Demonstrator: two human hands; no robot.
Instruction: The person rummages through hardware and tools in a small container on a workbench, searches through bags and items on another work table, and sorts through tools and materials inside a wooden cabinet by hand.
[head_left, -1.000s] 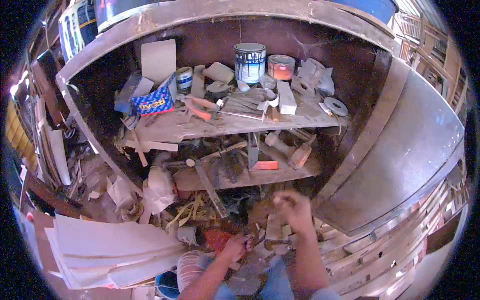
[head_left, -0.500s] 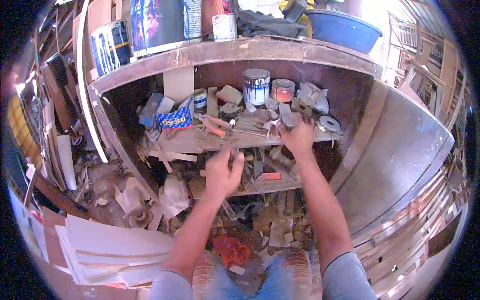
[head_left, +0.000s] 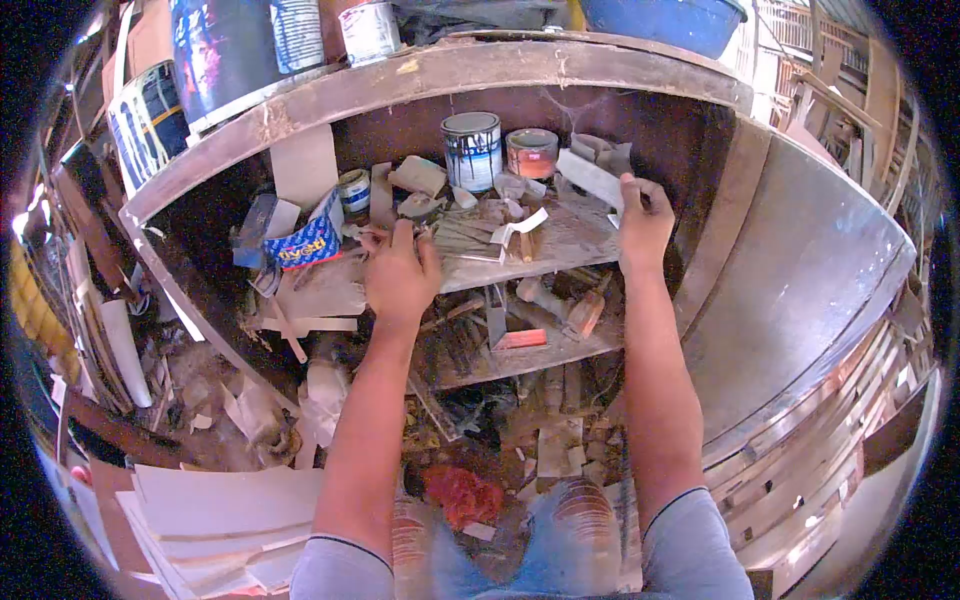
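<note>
On the upper shelf (head_left: 330,290), my right hand (head_left: 645,222) is closed on the end of a whitish rectangular block (head_left: 590,178), which tilts down toward my fingers. My left hand (head_left: 402,272) reaches over the shelf's front edge, its fingers at the orange-handled tool, mostly hidden beneath them; whether it grips the tool is unclear. Between the hands lie thin flat tools (head_left: 465,232) and a curled white strip (head_left: 520,232). A paint-streaked can (head_left: 472,150) and a smaller orange-labelled can (head_left: 531,153) stand behind. The blue box (head_left: 303,243) sits left of my left hand.
The lower shelf (head_left: 480,375) holds a square with an orange handle (head_left: 522,339) and other dusty tools. A metallic panel (head_left: 790,290) stands at the right. White sheets (head_left: 220,505) are stacked at lower left. Red material (head_left: 463,497) lies near my knees.
My left hand has moved up and left to the upper shelf. My right hand has shifted right, and the whitish block now slants in its grasp. The view has also shifted.
</note>
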